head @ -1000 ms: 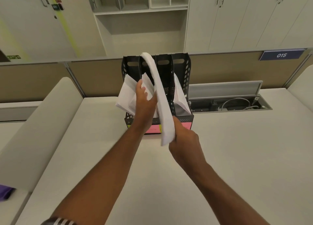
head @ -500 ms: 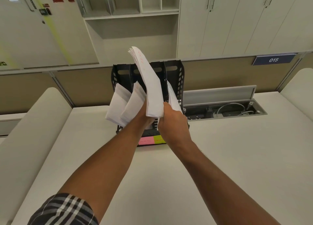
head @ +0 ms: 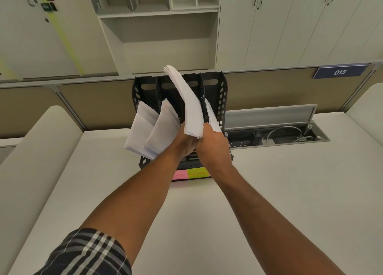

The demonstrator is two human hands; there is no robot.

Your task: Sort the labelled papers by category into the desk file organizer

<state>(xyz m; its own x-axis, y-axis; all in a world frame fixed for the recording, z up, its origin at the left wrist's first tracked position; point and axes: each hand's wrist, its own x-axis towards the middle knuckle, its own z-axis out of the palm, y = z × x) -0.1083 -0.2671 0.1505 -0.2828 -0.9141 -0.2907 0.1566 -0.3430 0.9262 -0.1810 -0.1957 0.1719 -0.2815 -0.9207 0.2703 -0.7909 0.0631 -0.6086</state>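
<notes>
A black desk file organizer point(head: 215, 88) with several slots stands at the back of the white desk, with pink and yellow sticky labels point(head: 190, 174) on its front. My right hand point(head: 213, 146) grips the lower end of a white paper stack point(head: 190, 106) that stands upright in a middle slot. My left hand point(head: 185, 144) reaches in beside it, mostly hidden behind the right hand; whether it grips anything is unclear. Two other paper bundles point(head: 153, 129) lean out of the left slots. More paper point(head: 212, 117) sits in the right slot.
An open cable tray point(head: 277, 135) with wires is sunk in the desk right of the organizer. A brown partition point(head: 269, 90) runs behind, with a blue "015" sign point(head: 339, 72). Rounded white dividers point(head: 35, 160) flank the desk. Cabinets and shelves stand beyond.
The paper stack went from drooping over the organizer to standing upright in a middle slot. My right hand rose to the organizer and my left hand dropped behind it.
</notes>
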